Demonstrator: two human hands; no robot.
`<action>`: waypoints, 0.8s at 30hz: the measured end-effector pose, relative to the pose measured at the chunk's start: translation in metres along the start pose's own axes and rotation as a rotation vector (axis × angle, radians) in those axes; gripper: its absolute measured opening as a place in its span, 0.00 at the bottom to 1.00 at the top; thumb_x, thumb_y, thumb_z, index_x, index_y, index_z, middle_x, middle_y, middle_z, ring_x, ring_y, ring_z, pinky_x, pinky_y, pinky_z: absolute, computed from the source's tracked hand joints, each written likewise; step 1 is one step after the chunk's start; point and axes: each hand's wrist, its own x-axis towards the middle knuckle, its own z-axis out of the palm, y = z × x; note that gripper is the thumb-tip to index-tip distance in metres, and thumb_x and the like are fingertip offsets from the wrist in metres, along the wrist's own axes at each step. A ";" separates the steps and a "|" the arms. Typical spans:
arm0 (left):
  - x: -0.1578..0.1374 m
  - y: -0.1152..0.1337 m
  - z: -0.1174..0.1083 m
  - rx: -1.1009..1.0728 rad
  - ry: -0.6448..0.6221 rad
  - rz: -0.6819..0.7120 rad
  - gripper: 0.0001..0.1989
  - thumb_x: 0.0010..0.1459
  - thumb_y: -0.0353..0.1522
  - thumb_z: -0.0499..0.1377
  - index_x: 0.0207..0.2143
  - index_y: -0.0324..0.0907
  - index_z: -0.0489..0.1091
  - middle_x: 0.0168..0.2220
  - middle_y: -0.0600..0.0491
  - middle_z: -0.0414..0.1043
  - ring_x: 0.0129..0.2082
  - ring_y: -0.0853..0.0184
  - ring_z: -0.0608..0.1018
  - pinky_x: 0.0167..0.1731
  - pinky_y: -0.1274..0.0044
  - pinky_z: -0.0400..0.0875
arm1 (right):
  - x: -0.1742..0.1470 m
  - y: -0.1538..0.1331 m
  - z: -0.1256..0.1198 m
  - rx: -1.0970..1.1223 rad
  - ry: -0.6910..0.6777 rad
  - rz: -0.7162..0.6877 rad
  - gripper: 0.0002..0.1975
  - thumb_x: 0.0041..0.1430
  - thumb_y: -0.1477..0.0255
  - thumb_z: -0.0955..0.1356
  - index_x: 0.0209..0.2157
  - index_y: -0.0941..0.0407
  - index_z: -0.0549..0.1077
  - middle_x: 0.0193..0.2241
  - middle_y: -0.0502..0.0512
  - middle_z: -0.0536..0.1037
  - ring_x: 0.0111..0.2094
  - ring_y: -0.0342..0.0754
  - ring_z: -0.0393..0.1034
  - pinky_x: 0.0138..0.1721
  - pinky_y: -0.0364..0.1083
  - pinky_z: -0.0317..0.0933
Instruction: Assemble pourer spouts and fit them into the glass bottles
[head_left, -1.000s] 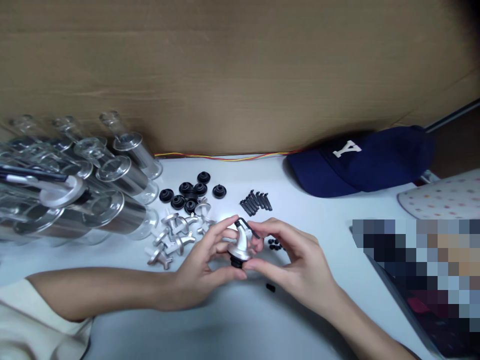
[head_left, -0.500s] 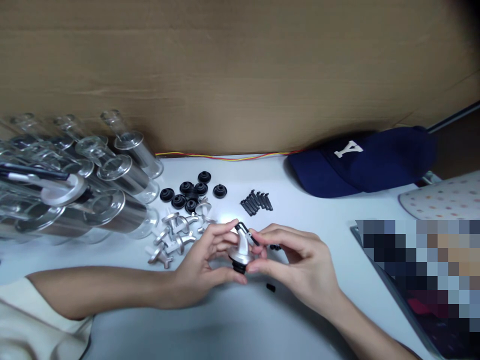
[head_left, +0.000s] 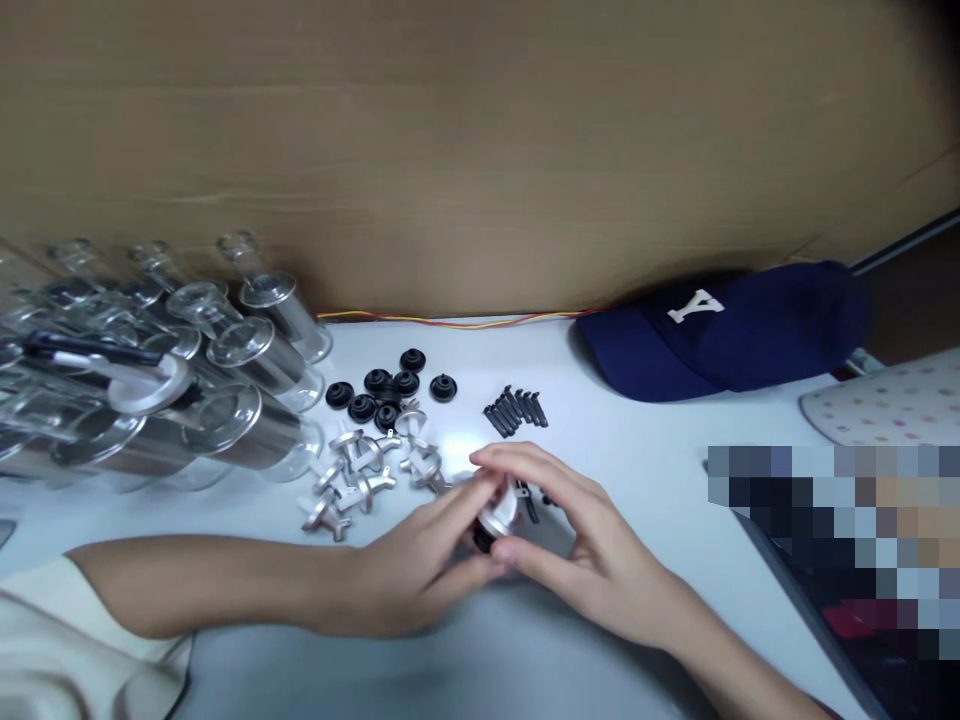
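Observation:
A silver pourer spout [head_left: 501, 512] with a black rubber stopper at its base is held between my two hands above the table. My left hand [head_left: 420, 565] grips it from the left, fingers and thumb closed around the stopper end. From the right, my right hand [head_left: 604, 550] pinches it, thumb low on the rim and fingers arched over the top, hiding the spout's tip. A thin black lever [head_left: 531, 503] shows beside the spout. Loose silver spouts [head_left: 366, 490] lie left of my hands, with black ribbed stoppers [head_left: 361, 407] behind them and black levers [head_left: 515, 409] farther right.
Glass bottles with metal sleeves [head_left: 262, 435] crowd the left side, one bearing a fitted pourer [head_left: 150, 388]. A navy cap [head_left: 720, 335] sits at the back right before a cardboard wall [head_left: 465, 160]. A spotted white object [head_left: 885, 405] and a blurred-out dark-edged item stand right.
Both hands have closed further around the pourer spout, and it has tilted and shifted slightly right. My right fingers now cover its top. The small black piece on the table is no longer visible.

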 end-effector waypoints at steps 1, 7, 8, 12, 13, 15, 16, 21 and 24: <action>0.002 0.003 -0.003 0.103 -0.056 0.023 0.25 0.61 0.35 0.53 0.60 0.41 0.55 0.43 0.44 0.71 0.39 0.62 0.76 0.38 0.73 0.72 | 0.000 -0.001 -0.001 0.016 -0.046 -0.009 0.19 0.56 0.72 0.69 0.51 0.49 0.70 0.49 0.58 0.73 0.48 0.50 0.69 0.47 0.50 0.67; 0.009 0.021 -0.019 0.542 -0.069 0.227 0.20 0.63 0.37 0.52 0.56 0.44 0.59 0.43 0.46 0.73 0.40 0.61 0.77 0.37 0.75 0.69 | -0.002 -0.003 -0.003 0.186 0.043 0.066 0.26 0.49 0.68 0.74 0.51 0.47 0.69 0.48 0.58 0.75 0.45 0.51 0.73 0.45 0.49 0.69; 0.009 0.025 -0.021 0.603 -0.065 0.247 0.19 0.63 0.35 0.51 0.57 0.44 0.58 0.43 0.46 0.73 0.41 0.61 0.76 0.37 0.75 0.69 | -0.002 -0.003 -0.002 0.207 0.048 0.082 0.27 0.47 0.68 0.74 0.51 0.47 0.69 0.47 0.57 0.76 0.44 0.50 0.74 0.44 0.47 0.70; 0.006 0.047 -0.032 0.891 -0.108 0.310 0.17 0.64 0.27 0.46 0.55 0.40 0.59 0.38 0.45 0.73 0.34 0.64 0.75 0.30 0.76 0.68 | -0.003 -0.003 0.004 0.262 0.084 0.090 0.24 0.46 0.74 0.75 0.46 0.46 0.71 0.42 0.54 0.79 0.42 0.49 0.76 0.43 0.44 0.71; 0.005 0.053 -0.035 0.953 -0.126 0.322 0.17 0.63 0.26 0.45 0.54 0.40 0.60 0.37 0.46 0.73 0.32 0.64 0.75 0.29 0.76 0.67 | -0.003 -0.003 0.006 0.278 0.097 0.090 0.24 0.47 0.75 0.74 0.46 0.46 0.72 0.42 0.54 0.79 0.43 0.49 0.76 0.43 0.43 0.70; 0.003 0.061 -0.040 1.032 -0.162 0.337 0.18 0.63 0.25 0.43 0.53 0.40 0.60 0.37 0.46 0.73 0.30 0.65 0.75 0.29 0.76 0.67 | -0.005 -0.002 0.010 0.314 0.109 0.081 0.22 0.48 0.76 0.74 0.45 0.46 0.71 0.43 0.55 0.79 0.43 0.50 0.75 0.42 0.43 0.71; 0.002 0.063 -0.041 1.053 -0.168 0.337 0.18 0.63 0.24 0.42 0.53 0.41 0.60 0.38 0.46 0.73 0.30 0.66 0.75 0.29 0.76 0.68 | -0.005 -0.002 0.012 0.329 0.113 0.079 0.21 0.49 0.77 0.73 0.45 0.46 0.71 0.44 0.55 0.79 0.43 0.50 0.75 0.42 0.43 0.71; -0.002 0.071 -0.046 1.116 -0.147 0.354 0.20 0.61 0.23 0.45 0.55 0.40 0.59 0.43 0.44 0.72 0.29 0.66 0.75 0.29 0.76 0.68 | -0.005 0.000 0.014 0.327 0.170 0.047 0.07 0.57 0.76 0.67 0.35 0.49 0.71 0.42 0.54 0.80 0.41 0.50 0.76 0.39 0.42 0.72; -0.014 0.088 -0.062 1.038 -0.168 0.341 0.22 0.60 0.24 0.49 0.56 0.44 0.58 0.46 0.46 0.72 0.32 0.68 0.76 0.33 0.77 0.69 | 0.001 -0.011 0.012 0.241 0.205 0.010 0.06 0.56 0.75 0.68 0.35 0.50 0.73 0.39 0.54 0.81 0.36 0.49 0.78 0.34 0.41 0.74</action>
